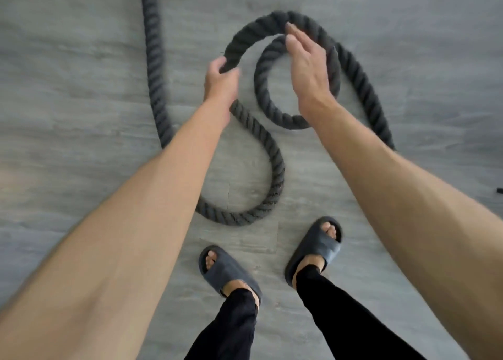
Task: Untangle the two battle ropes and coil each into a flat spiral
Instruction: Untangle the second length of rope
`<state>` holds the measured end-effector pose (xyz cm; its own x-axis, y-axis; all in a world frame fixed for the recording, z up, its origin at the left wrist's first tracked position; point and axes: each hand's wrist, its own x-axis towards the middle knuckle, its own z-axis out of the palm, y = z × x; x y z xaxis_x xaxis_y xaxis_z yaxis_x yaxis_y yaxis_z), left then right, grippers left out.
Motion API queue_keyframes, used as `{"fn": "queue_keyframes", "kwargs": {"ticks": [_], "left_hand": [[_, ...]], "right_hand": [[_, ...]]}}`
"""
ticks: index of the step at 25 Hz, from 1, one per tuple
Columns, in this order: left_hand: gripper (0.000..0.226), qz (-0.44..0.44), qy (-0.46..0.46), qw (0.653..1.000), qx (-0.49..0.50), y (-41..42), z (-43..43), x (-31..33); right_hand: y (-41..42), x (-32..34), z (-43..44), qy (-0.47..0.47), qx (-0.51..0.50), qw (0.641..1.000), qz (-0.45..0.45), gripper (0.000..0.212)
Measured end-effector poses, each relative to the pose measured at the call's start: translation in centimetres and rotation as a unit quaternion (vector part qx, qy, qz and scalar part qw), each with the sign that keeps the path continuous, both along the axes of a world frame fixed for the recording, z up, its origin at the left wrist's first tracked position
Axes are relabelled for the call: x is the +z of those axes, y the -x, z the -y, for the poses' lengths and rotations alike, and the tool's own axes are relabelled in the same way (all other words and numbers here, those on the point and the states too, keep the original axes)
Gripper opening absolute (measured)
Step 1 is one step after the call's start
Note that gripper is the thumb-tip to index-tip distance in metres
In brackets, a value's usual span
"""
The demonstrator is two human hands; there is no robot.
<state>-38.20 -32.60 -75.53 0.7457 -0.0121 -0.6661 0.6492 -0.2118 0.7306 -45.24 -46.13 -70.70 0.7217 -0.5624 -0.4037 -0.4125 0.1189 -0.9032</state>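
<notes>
A thick, dark grey, twisted battle rope (276,166) is laid in loose curves on a grey plank floor (81,60). It is clasped in the curled grip of the left hand (221,79), and from there it arcs away and rightward around a small ring (261,87). The right hand (306,68) is held flat, fingers straight, over that ring. Nearer than the grip, an S-bend runs toward dark slides (226,272).

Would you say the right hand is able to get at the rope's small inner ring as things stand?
Probably yes: the right hand is open and empty right over the inner ring, nothing between them; the left hand grips the outer turn off to one side.
</notes>
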Motion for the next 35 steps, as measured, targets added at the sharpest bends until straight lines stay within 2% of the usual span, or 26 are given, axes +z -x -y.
{"fn": "queue_keyframes", "kwargs": {"ticks": [2,4,7,8,10,12,15,16,18,20,22,23,24,25,27,28,29,30,31,32,35], "left_hand": [[0.045,0.02,-0.12,0.986,-0.111,0.6,1.2,1.0],[0.03,-0.01,-0.193,0.963,-0.186,3.4,1.2,0.5],[0.021,-0.054,-0.258,0.923,-0.281,7.3,1.0,-3.3],[0.025,-0.051,-0.275,0.912,-0.299,8.3,1.1,-4.8],[0.037,-0.001,-0.306,0.89,-0.337,9.6,2.3,-8.6],[0.046,0.103,-0.335,0.847,-0.4,10.0,4.4,-12.4],[0.064,0.254,-0.398,0.721,-0.508,8.7,8.0,-18.0],[0.07,0.281,-0.412,0.679,-0.538,7.9,9.5,-19.8],[0.08,0.312,-0.423,0.618,-0.585,6.1,12.0,-23.2],[0.074,0.363,-0.43,0.552,-0.616,4.8,14.0,-25.8],[0.064,0.368,-0.425,0.524,-0.64,4.1,15.1,-27.2],[0.062,0.363,-0.417,0.532,-0.641,4.2,15.5,-27.6],[0.058,0.362,-0.391,0.57,-0.625,4.5,16.0,-27.6],[0.053,0.359,-0.338,0.641,-0.589,5.0,17.0,-26.9],[0.047,0.299,-0.154,0.837,-0.432,5.6,21.0,-23.4],[0.05,0.23,-0.06,0.919,-0.314,5.2,23.9,-21.1],[0.056,0.152,0.013,0.969,-0.195,4.3,26.7,-18.7],[0.062,0.086,0.076,0.989,-0.093,3.1,29.0,-16.1],[0.065,0.034,0.131,0.991,-0.02,1.7,30.9,-14.2],[0.066,-0.007,0.185,0.982,0.036,0.4,32.2,-12.8],[0.061,-0.062,0.281,0.95,0.121,-1.8,30.7,-11.4]], "right_hand": [[-1.5,0.9,2.8,0.075,0.046,0.995,-0.046,0.036],[1.2,-1.0,4.3,0.104,0.045,0.984,-0.135,0.032],[9.7,-7.5,4.9,0.072,0.06,0.945,-0.313,0.032],[12.6,-9.9,5.4,0.055,0.055,0.929,-0.363,0.036],[17.3,-14.8,6.8,0.058,0.037,0.902,-0.427,0.046],[19.7,-19.0,8.5,0.122,0.033,0.877,-0.464,0.051],[19.3,-25.2,10.7,0.228,0.056,0.881,-0.411,0.046],[18.4,-26.8,11.4,0.253,0.06,0.888,-0.379,0.042],[15.8,-29.4,12.5,0.287,0.059,0.904,-0.311,0.035],[13.1,-31.3,12.8,0.284,0.043,0.925,-0.249,0.026],[10.7,-33.1,13.1,0.22,-0.034,0.941,-0.254,0.018],[9.8,-34.0,13.1,0.175,-0.066,0.947,-0.261,0.019],[9.1,-34.5,12.8,0.127,-0.099,0.952,-0.259,0.024],[8.6,-35.0,12.4,0.063,-0.134,0.959,-0.242,0.032],[7.1,-34.8,11.5,-0.17,-0.177,0.951,-0.187,0.046],[6.5,-34.4,11.5,-0.306,-0.178,0.925,-0.14,0.06],[6.0,-33.8,11.7,-0.418,-0.167,0.889,-0.083,0.077],[5.6,-33.2,12.2,-0.493,-0.166,0.853,-0.022,0.091],[5.2,-32.2,13.1,-0.534,-0.177,0.826,0.027,0.096],[4.7,-31.3,14.4,-0.553,-0.199,0.805,0.075,0.092],[2.3,-27.4,17.9,-0.505,-0.295,0.804,0.108,0.051]]}}
